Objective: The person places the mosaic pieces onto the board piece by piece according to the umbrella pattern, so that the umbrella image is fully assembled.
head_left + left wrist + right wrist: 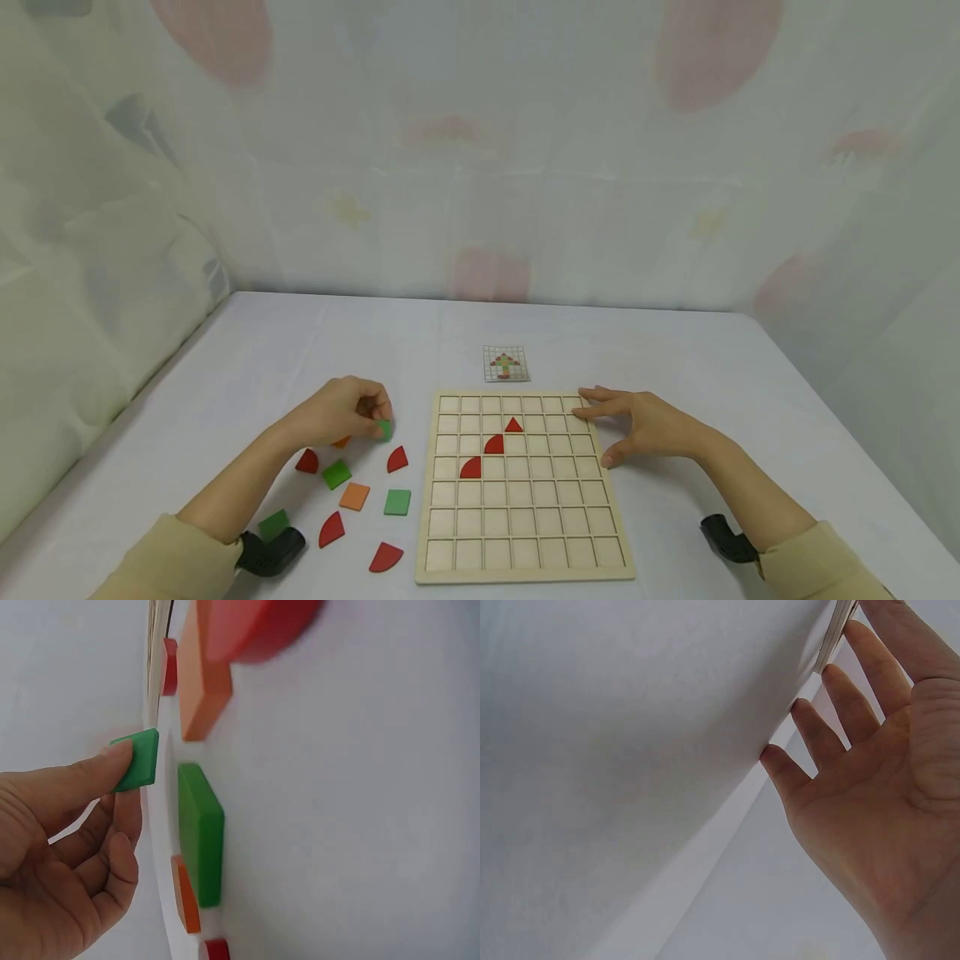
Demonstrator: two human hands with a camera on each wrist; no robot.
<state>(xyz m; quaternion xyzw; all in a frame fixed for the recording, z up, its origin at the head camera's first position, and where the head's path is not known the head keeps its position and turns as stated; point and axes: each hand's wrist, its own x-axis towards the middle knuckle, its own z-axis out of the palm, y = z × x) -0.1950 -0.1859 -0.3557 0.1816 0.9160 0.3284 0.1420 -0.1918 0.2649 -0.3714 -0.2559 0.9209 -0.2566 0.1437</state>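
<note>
My left hand (347, 412) pinches a green square tile (139, 760) between thumb and fingers, above the loose tiles left of the board. The wooden grid board (525, 577) lies flat. Its cells hold a red triangle tile (513, 425) and two red quarter-circle tiles (471, 468), set in a diagonal. At the board's upper right edge rests my right hand (651, 423), fingers spread, with thumb and fingertips touching the rim. In the right wrist view its fingers are extended and grip no tile.
Loose red quarter-circles (386, 557), orange squares (355, 497) and green squares (397, 502) lie left of the board. Behind it is a small pattern card (506, 364) with a coloured figure on a grid. Patterned cloth (480, 167) hangs around the white table (360, 333).
</note>
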